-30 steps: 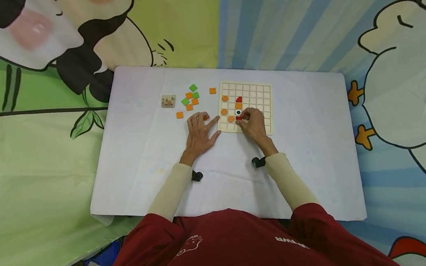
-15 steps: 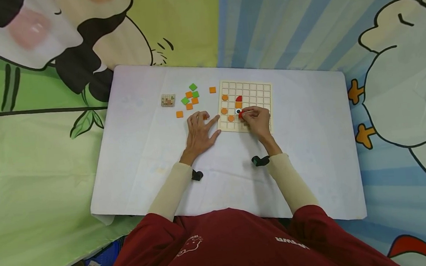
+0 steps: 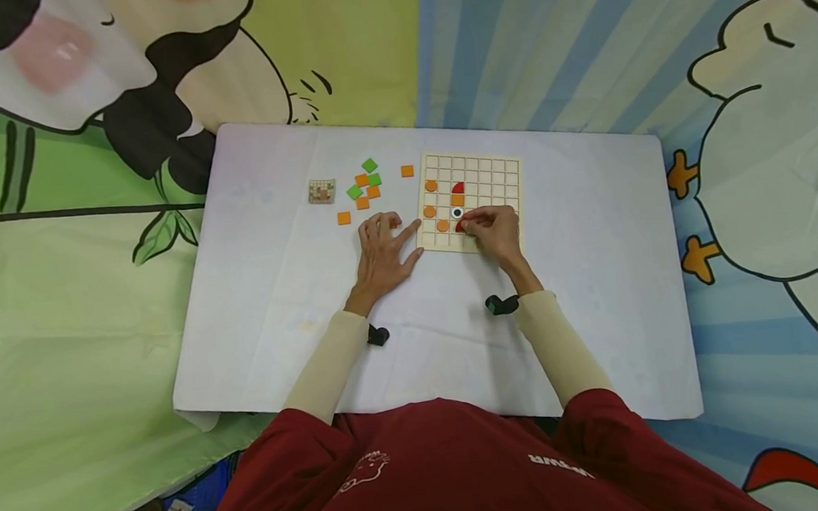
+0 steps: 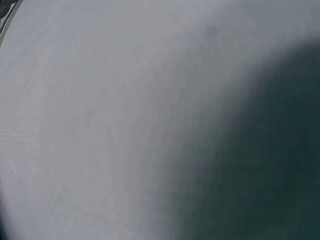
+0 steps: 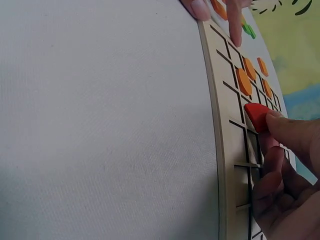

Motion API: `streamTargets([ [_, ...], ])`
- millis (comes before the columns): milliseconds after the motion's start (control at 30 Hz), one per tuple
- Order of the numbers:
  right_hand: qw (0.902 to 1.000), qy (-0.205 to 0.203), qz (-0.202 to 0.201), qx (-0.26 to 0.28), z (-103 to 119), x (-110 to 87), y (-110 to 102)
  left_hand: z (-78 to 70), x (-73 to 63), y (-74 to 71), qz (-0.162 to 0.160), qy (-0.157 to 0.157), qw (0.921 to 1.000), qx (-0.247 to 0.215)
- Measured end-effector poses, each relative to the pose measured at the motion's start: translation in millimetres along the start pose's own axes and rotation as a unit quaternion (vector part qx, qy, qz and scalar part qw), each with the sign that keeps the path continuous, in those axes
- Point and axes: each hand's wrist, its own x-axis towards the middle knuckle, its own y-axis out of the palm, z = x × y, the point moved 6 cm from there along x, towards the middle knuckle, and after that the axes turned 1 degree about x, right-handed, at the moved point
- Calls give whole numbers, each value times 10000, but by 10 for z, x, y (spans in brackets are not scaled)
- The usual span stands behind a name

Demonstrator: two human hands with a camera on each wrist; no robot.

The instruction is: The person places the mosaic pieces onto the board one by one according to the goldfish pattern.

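Note:
A pale wooden grid board (image 3: 496,174) lies on the white table. My right hand (image 3: 496,232) pinches a red rounded-corner tile (image 5: 256,116) between thumb and fingers, low over the board just below a white tile with a black dot (image 3: 457,212). Above that dotted tile sit an orange square (image 3: 457,201) and another red rounded tile (image 3: 458,188). Several orange discs (image 3: 442,225) occupy cells on the board's left side. With fingers spread, my left hand (image 3: 379,257) rests on the table, its index fingertip and thumb at the board's left edge. The left wrist view shows mostly blurred tablecloth.
Loose orange squares (image 3: 344,218) and green squares (image 3: 370,165) are scattered left of the board. Farther left lies a small patterned square card (image 3: 321,191). Cartoon-printed cloth (image 3: 544,48) surrounds the white table (image 3: 617,273).
My right hand has shifted slightly right and turned the red tile. The tile overlapped the dotted tile half a second ago and now sits lower. My left hand stays put.

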Motion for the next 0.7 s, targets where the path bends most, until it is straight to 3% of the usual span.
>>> streamTargets([
  [400,9869,-627,-316,-1454,42,-45,100,7,4,19,105,-59,9999,32],
  [700,9750,-1150,-1258,-1426,75,-126,-38,-5,14,4,246,-122,9996,101],
])
